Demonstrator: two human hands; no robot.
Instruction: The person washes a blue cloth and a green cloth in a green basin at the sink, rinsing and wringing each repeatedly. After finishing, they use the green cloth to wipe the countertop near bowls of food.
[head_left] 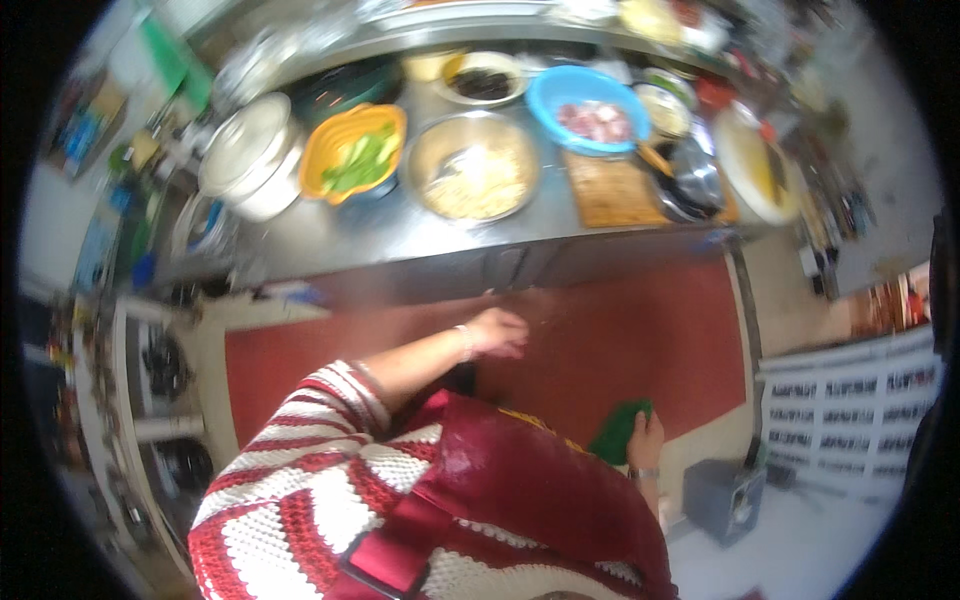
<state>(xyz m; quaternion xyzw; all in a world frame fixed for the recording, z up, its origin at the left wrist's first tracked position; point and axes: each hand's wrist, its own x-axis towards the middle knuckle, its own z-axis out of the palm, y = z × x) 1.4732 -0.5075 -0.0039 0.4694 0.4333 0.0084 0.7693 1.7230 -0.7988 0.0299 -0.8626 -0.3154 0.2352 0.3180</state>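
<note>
My left hand (495, 333) is in front of the counter, over the red floor mat, its fingers loosely curled in and no object showing in them. Low on the right, beside my dark red apron (540, 480), my right hand (646, 440) grips a green cloth (617, 432). Nearest ahead of my left hand on the steel counter (390, 240) stands a metal bowl (414, 192) with pale shredded food (480, 185). To its left is an orange basket (313, 160) of cut green vegetables (362, 165). A blue basin (540, 95) of pinkish meat pieces (596, 122) stands to its right.
A wooden cutting board (605, 190) lies under the blue basin's near side, with dark-handled metal pans (693, 175) on it. A lidded white pot (250, 150) is at the counter's left. Red matting (620, 310) covers the floor; a grey box (722, 500) stands right.
</note>
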